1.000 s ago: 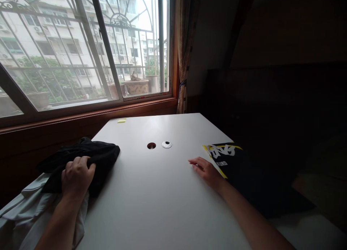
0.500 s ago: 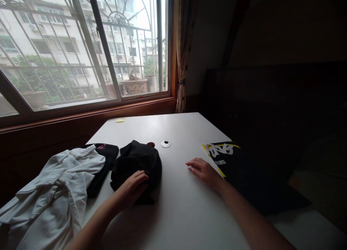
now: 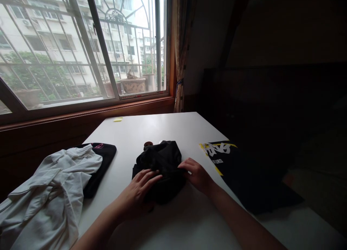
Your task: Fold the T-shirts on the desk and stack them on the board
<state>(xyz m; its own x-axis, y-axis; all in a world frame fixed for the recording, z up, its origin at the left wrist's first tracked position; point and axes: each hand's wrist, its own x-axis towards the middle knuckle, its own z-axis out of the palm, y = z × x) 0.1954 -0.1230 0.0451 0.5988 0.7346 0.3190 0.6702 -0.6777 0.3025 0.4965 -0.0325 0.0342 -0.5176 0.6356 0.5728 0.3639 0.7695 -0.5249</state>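
A bunched black cloth (image 3: 165, 156) lies on the white table (image 3: 151, 128), in front of me. My left hand (image 3: 145, 183) rests on its left side with the fingers spread. At its right edge, my right hand (image 3: 193, 172) pinches the fabric between thumb and fingers. The underside of the cloth and the tip of my left thumb are hard to make out in the shadow.
On the left, a crumpled white garment (image 3: 54, 192) lies over a black one (image 3: 107, 156). A dark garment with yellow and white print (image 3: 244, 181) is at the right. A yellow note (image 3: 118, 119) sits near the far edge, below a window.
The black cloth has moved right, over most of the round white fitting. My left hand has moved right with it. My right hand has closed on the cloth's right edge.
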